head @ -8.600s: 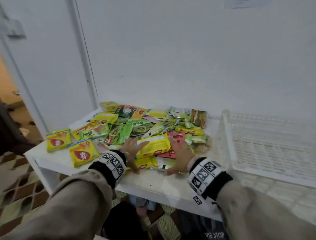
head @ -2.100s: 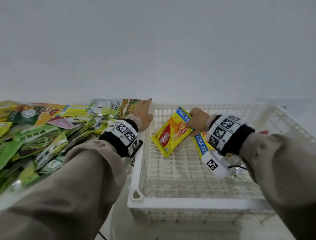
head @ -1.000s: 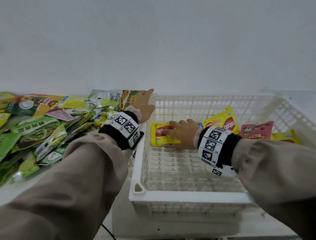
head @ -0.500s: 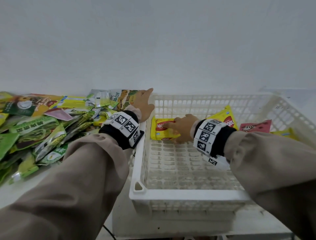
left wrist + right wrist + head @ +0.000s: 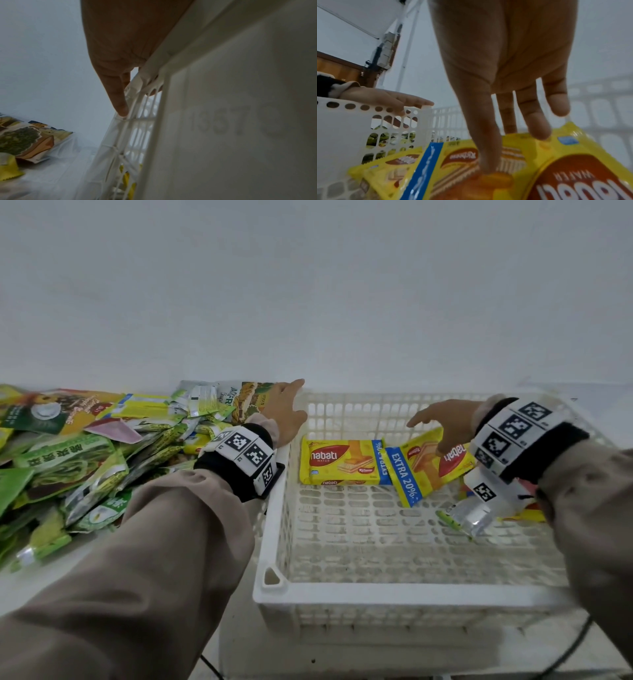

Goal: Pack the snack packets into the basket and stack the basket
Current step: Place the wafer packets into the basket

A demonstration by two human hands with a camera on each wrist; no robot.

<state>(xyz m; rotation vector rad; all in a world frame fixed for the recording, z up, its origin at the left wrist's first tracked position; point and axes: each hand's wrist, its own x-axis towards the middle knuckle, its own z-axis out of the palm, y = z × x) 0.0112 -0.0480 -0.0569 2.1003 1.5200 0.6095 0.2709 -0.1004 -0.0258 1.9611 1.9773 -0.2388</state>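
Observation:
A white lattice basket (image 5: 394,594) stands on the right of the table. In its far left corner a yellow Nabati wafer packet (image 5: 342,462) lies flat. A second yellow packet (image 5: 421,470) lies tilted beside it, its blue end overlapping the first. My right hand (image 5: 445,422) hovers over this second packet, fingers straight and spread, with one fingertip (image 5: 488,169) pressing on it. My left hand (image 5: 284,412) rests on the basket's far left rim with straight fingers, the thumb inside the wall (image 5: 223,121). The pile of green and yellow snack packets (image 5: 85,457) lies to the left.
More packets lie in the basket's right side under my right wrist: a small silver and green sachet (image 5: 469,517) and red and yellow ones (image 5: 524,508). A white wall runs close behind the table. The basket's near half shows bare lattice floor.
My right hand has left the flat yellow packet in the far left corner and moved right and up, opening over the second, tilted packet. The left hand has stayed on the rim.

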